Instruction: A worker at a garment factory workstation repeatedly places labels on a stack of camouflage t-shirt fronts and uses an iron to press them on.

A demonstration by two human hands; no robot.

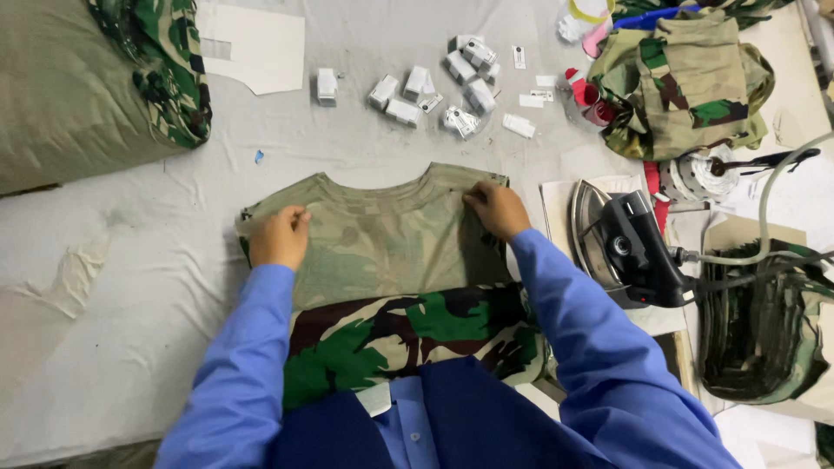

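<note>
A camouflage shirt (pixel 387 252) lies folded on the white padded table (pixel 130 287), pale inner side up at the collar end, its bright green and brown side showing near my body. My left hand (pixel 280 236) pinches the cloth at the left shoulder. At the right shoulder, just beside the collar, my right hand (pixel 496 208) pinches the fabric. Both arms wear blue sleeves.
A steam iron (pixel 621 243) with a hose rests on its stand to the right. Stacks of camouflage garments lie at the far left (pixel 148 69), top right (pixel 686 78) and right (pixel 760 330). Several small white tag bundles (pixel 434 87) and a paper template (pixel 252 48) sit beyond the shirt.
</note>
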